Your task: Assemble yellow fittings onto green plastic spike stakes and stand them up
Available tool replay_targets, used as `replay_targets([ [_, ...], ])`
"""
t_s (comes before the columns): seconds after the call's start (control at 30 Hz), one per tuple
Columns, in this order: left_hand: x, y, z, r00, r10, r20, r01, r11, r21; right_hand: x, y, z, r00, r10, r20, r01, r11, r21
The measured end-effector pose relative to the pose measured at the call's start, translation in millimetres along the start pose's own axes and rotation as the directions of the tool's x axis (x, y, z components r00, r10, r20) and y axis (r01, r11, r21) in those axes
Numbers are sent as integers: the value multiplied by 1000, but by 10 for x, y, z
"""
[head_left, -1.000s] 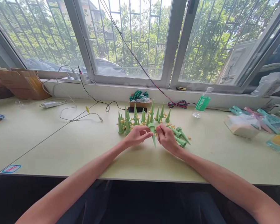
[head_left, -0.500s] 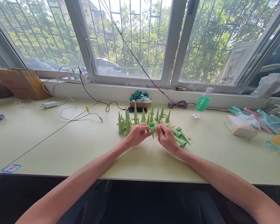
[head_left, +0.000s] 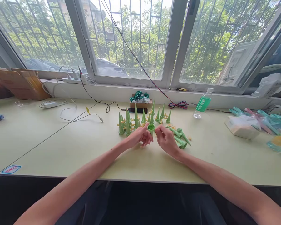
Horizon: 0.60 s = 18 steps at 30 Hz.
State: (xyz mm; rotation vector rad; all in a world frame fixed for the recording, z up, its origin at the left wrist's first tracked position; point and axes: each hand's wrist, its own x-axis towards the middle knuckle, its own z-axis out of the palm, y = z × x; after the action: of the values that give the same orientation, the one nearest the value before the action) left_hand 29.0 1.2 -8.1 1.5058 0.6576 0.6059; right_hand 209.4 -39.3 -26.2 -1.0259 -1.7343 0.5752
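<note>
My left hand (head_left: pixel 140 137) is closed around a green plastic cone (head_left: pixel 151 127), whose open round end faces up toward me. My right hand (head_left: pixel 165 140) is just to its right, fingers pinched on something small that I cannot make out. Both hands hover over the pale table (head_left: pixel 72 147). Behind them stand several upright green cones (head_left: pixel 135 120) with small yellow pieces among them. A few more green cones (head_left: pixel 181 137) lie on their sides to the right of my right hand.
A small box of green parts (head_left: pixel 140 99) and a black phone (head_left: pixel 137 110) sit near the sill. A water bottle (head_left: pixel 202 106) stands to the right, bags and plastic items (head_left: pixel 245 125) farther right. Cables (head_left: pixel 79 112) and cardboard (head_left: pixel 21 82) lie left.
The cone in my left hand has turned from pointing down toward me to showing its open end. Both hands stayed over the same spot, and my right hand drew back slightly.
</note>
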Motion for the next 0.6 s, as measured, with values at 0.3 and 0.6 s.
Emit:
replay_targets([
  [0.3,-10,-18,-44,999,46,30,-43,997,-67,26,-9,-31,999,-3,33,3,1000,2],
  [0.6,-48,38,-32,985,174,5,-174,982,68,37,-37,-39,1000,3,3,-3,998,-58],
])
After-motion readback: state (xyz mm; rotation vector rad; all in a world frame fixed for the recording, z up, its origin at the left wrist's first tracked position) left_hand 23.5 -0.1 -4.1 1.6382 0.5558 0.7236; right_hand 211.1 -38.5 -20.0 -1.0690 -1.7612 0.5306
